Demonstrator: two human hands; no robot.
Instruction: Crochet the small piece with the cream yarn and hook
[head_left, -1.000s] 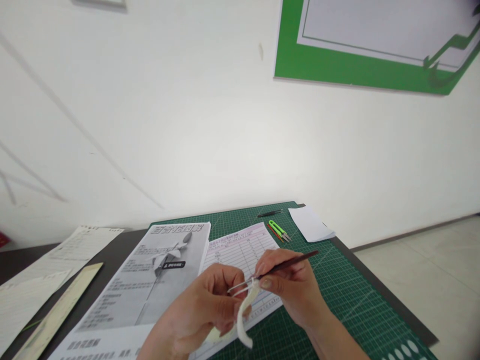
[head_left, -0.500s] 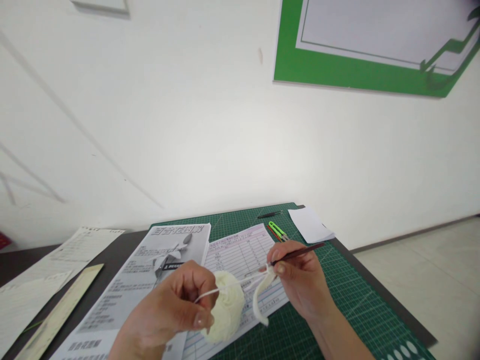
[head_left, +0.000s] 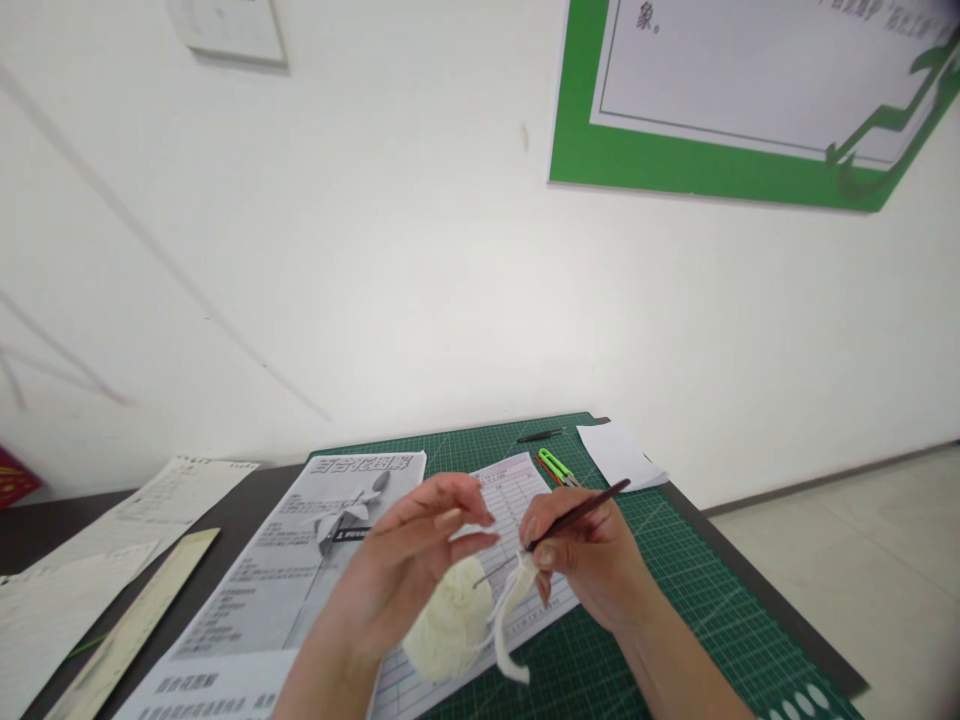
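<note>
A crochet hook [head_left: 576,516] with a dark handle sits in the grip of my right hand [head_left: 589,550]; its thin metal shaft points left. From the same fingers hangs a narrow strip of cream crochet work [head_left: 511,620], its lower end curling. My left hand [head_left: 427,560] is raised just left of the hook tip, fingers apart and holding nothing visible. Under it lies a ball of cream yarn [head_left: 450,625], partly covered by the hand. A strand of yarn hangs slack between the ball and the strip.
Beneath are a printed form [head_left: 517,480] and a printed booklet [head_left: 300,560] on a green cutting mat [head_left: 690,600]. Green thread snips [head_left: 555,466], a dark slim tool [head_left: 540,436] and white paper [head_left: 621,455] lie behind. A ruler [head_left: 142,620] and handwritten sheets [head_left: 180,510] are at left.
My left hand has let go of the taut yarn, opened, and moved up and right toward the hook. The strand has gone slack. My right hand has shifted slightly left and down with the hook.
</note>
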